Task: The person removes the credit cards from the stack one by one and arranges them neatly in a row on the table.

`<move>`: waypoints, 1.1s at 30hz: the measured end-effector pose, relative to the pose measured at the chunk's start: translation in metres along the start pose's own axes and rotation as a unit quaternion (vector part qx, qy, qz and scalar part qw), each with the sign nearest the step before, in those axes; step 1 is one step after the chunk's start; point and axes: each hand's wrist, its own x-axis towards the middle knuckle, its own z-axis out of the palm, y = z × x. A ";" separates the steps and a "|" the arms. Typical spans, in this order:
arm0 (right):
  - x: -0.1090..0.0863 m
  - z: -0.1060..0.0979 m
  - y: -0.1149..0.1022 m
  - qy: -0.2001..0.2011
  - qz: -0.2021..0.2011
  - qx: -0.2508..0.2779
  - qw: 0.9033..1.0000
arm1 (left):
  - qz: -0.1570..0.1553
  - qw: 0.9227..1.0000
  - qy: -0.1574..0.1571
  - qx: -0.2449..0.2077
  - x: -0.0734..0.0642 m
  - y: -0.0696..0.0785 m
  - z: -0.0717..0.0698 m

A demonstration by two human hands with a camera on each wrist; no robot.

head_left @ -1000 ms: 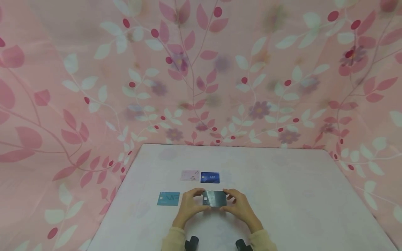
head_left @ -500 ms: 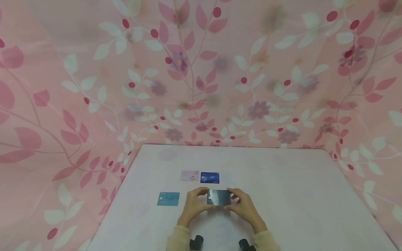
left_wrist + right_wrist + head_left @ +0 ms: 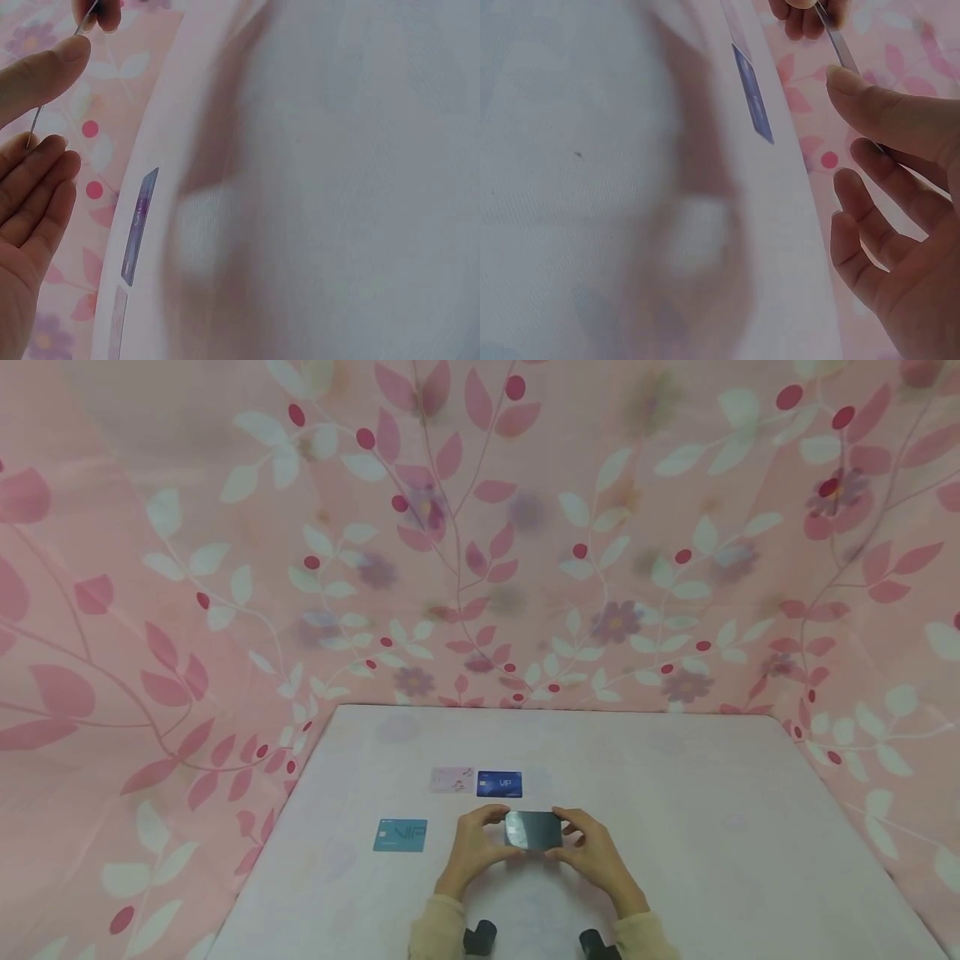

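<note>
A dark, glossy bank card (image 3: 534,831) is held up between both hands over the white table, light glinting off its left part. My left hand (image 3: 474,850) pinches its left side between thumb and fingertips. On the right side, the thumb and forefinger of my right hand (image 3: 592,847) grip it the same way. Both wrist views show the card (image 3: 841,46) edge-on as a thin strip, with its shadow cast on the table below. In the left wrist view the lower fingers of the left hand (image 3: 34,202) extend past the card's edge.
Beyond the hands lie a blue VIP card (image 3: 499,784) and, at its left, a pale pink card (image 3: 452,780). A teal VIP card (image 3: 401,835) lies left of the left hand. The white table (image 3: 720,843) meets a pink floral curtain (image 3: 480,527) at its back edge.
Both hands have shifted to the right together, carrying the dark bank card with them. The glint on the card has moved to its left side. The other cards stay put.
</note>
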 end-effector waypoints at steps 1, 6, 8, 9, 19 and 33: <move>0.000 -0.001 0.001 0.001 0.001 -0.001 1.000 | -0.002 1.000 -0.001 -0.001 0.000 0.001 0.001; -0.001 -0.005 0.003 0.011 0.013 0.000 1.000 | -0.009 1.000 -0.006 -0.011 0.003 0.003 0.006; -0.002 -0.006 0.003 0.015 0.023 0.002 1.000 | -0.009 1.000 -0.007 -0.012 0.005 0.004 0.008; -0.002 -0.007 0.003 0.018 0.027 0.003 0.999 | -0.009 1.000 -0.006 -0.012 0.005 0.004 0.009; -0.005 -0.016 0.005 0.020 0.039 -0.002 0.999 | 0.003 1.000 -0.003 -0.009 0.010 0.006 0.021; -0.009 -0.025 0.008 0.023 0.056 -0.006 0.998 | 0.010 1.000 -0.008 -0.012 0.014 0.012 0.032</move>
